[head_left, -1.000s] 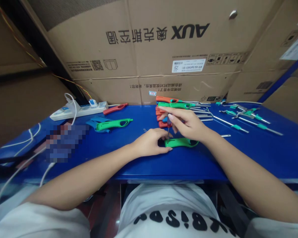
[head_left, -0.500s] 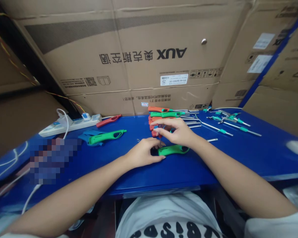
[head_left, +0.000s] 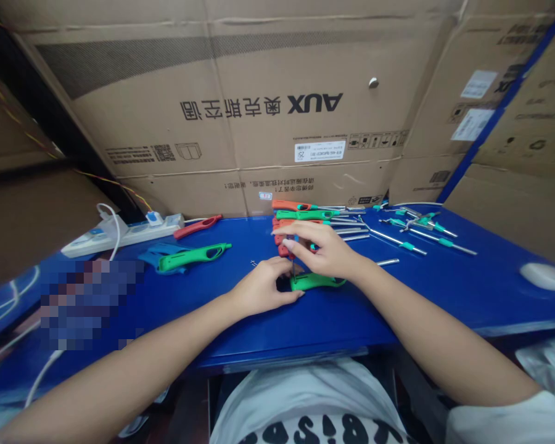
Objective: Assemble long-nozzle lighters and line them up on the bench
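A green long-nosed lighter (head_left: 318, 282) lies flat on the blue table in front of me. My left hand (head_left: 261, 287) is closed round its left end, thumb in front and fingers behind. My right hand (head_left: 326, 248) pinches a thin screwdriver (head_left: 293, 269) from above. The screwdriver stands nearly upright, its tip on the lighter's left end; whether it sits in a screw is too small to tell. Behind my right hand lies a row of red, orange and green lighters (head_left: 305, 215) with metal tubes, partly hidden by the hand.
Loose metal tubes with teal parts (head_left: 444, 242) lie at the right. To the left are another green lighter body (head_left: 194, 257) on blue pieces, a red one (head_left: 198, 227) and a white power strip (head_left: 120, 239). Cardboard (head_left: 259, 142) walls the back. A white oval object (head_left: 546, 277) sits far right.
The view has shifted slightly. My right hand has turned a little round the screwdriver, its fingers in a slightly different pose. My left hand stays on the green lighter.
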The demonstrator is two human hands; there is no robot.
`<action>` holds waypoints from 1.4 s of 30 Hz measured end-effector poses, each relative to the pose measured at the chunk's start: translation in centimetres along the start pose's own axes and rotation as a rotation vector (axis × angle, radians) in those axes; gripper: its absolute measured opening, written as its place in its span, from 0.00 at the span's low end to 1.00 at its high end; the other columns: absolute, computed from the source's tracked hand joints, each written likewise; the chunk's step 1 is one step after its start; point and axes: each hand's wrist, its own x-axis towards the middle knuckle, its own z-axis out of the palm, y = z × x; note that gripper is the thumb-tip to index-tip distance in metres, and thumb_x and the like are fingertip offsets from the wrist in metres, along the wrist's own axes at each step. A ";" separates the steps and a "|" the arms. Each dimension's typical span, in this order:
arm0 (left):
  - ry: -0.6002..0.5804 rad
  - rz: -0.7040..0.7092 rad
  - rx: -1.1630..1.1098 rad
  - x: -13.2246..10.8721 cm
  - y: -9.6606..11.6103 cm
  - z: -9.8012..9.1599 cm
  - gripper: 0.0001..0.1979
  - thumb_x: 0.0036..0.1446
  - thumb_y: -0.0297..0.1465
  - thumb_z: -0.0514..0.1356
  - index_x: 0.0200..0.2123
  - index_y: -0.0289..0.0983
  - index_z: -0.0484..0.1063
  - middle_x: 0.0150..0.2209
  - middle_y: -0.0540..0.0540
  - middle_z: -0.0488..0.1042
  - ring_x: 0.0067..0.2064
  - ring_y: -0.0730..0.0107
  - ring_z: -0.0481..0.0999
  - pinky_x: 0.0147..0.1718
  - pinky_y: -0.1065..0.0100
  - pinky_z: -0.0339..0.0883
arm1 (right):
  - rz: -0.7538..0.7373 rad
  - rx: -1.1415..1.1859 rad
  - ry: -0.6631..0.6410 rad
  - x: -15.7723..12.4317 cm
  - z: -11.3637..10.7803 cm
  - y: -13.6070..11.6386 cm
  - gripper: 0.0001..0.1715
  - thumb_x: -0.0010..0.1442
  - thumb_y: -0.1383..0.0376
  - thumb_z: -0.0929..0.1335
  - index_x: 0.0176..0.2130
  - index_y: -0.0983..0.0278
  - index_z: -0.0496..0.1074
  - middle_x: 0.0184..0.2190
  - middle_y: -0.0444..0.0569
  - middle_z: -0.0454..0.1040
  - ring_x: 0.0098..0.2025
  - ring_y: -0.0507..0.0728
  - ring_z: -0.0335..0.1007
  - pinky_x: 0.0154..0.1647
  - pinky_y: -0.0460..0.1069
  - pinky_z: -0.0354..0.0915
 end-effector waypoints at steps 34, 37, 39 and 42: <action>-0.246 0.113 0.550 3.2 2.8 2.1 0.16 0.70 0.37 0.55 0.53 0.32 0.71 0.47 0.38 0.72 0.48 0.55 0.73 0.46 0.59 0.71 | 0.271 0.114 1.152 -3.1 -15.3 7.4 0.07 0.52 0.76 0.67 0.27 0.66 0.72 0.17 0.42 0.73 0.12 0.46 0.60 0.12 0.41 0.54; -0.125 0.148 0.489 3.9 1.7 0.6 0.15 0.71 0.35 0.54 0.54 0.34 0.71 0.48 0.37 0.71 0.49 0.55 0.71 0.50 0.56 0.70 | 0.272 0.117 1.181 -3.1 -15.5 7.1 0.06 0.51 0.75 0.67 0.27 0.66 0.72 0.17 0.42 0.73 0.12 0.47 0.59 0.12 0.41 0.55; -0.022 0.179 0.446 5.2 0.6 -1.0 0.14 0.70 0.34 0.55 0.53 0.36 0.72 0.49 0.37 0.70 0.51 0.55 0.69 0.53 0.54 0.69 | 0.249 0.139 1.203 -3.1 -15.6 6.9 0.05 0.51 0.75 0.68 0.27 0.66 0.72 0.17 0.42 0.73 0.11 0.47 0.59 0.11 0.42 0.54; 0.069 0.148 0.512 7.9 -1.6 -3.6 0.14 0.70 0.33 0.53 0.54 0.35 0.72 0.49 0.36 0.70 0.52 0.53 0.68 0.53 0.52 0.68 | 0.230 0.149 1.217 -3.0 -15.7 6.6 0.05 0.50 0.75 0.68 0.27 0.66 0.71 0.17 0.42 0.73 0.12 0.47 0.59 0.12 0.42 0.54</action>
